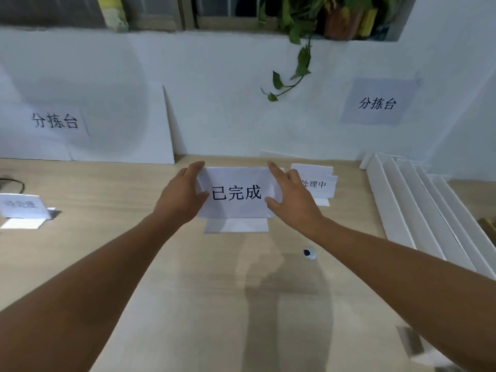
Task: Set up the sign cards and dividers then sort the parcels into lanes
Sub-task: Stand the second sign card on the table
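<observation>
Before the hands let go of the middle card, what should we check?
1. Both sides of the middle card gripped, by left hand and right hand: ok.
2. It stands upright, words facing us: ok.
3. Gap between it and the right card: cannot tell, the right hand covers that spot.
4. The left card stands up: ok.
5. Lanes made with the dividers: not ok, they lie piled at the right of the table.
</observation>
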Available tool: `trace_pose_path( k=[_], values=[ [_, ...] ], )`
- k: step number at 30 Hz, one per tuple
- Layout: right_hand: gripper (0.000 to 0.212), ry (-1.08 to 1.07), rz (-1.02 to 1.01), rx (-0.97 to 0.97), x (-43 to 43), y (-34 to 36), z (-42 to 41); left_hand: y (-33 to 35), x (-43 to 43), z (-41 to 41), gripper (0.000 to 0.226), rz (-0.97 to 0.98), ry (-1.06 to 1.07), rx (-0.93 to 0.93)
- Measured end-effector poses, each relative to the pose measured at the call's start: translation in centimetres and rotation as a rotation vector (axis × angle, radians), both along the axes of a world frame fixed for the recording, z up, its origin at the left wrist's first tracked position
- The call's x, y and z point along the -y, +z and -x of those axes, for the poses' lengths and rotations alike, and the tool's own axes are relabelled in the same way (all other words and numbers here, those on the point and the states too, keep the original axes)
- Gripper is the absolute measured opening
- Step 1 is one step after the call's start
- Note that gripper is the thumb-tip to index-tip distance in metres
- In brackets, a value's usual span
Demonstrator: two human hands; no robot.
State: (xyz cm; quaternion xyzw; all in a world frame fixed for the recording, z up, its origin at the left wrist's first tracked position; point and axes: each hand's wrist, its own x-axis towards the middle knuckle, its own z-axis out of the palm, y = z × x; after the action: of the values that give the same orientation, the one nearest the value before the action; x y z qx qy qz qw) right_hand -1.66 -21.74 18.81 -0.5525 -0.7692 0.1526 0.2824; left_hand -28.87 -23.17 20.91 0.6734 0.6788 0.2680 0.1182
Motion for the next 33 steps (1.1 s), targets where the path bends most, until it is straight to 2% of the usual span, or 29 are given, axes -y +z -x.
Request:
trace_pose_path(
  k=[7,12,16,24,33],
  values=[
    [0.085,0.013,-0.089,-0.015,10.1,4.5,14.4,4.5,11.8,13.8,0.071,-0.118,0.038,0.003],
    [0.084,0.042,-0.108,-0.006,16.0,6.0,24.9,5.1,18.6,23.6,0.073,-0.158,0.103,0.016],
    [0.082,0.044,-0.091,0.040,18.0,6.0,29.9,4.5,20.9,28.2,0.072,-0.156,0.134,0.038],
    [0.081,0.123,-0.091,0.069,16.0,5.2,39.0,2.6,21.1,36.4,0.066,-0.185,0.254,0.070],
    [0.081,0.062,0.012,0.119,9.6,-1.3,42.3,-2.3,13.7,39.7,0.065,-0.101,0.222,0.077]
  ],
)
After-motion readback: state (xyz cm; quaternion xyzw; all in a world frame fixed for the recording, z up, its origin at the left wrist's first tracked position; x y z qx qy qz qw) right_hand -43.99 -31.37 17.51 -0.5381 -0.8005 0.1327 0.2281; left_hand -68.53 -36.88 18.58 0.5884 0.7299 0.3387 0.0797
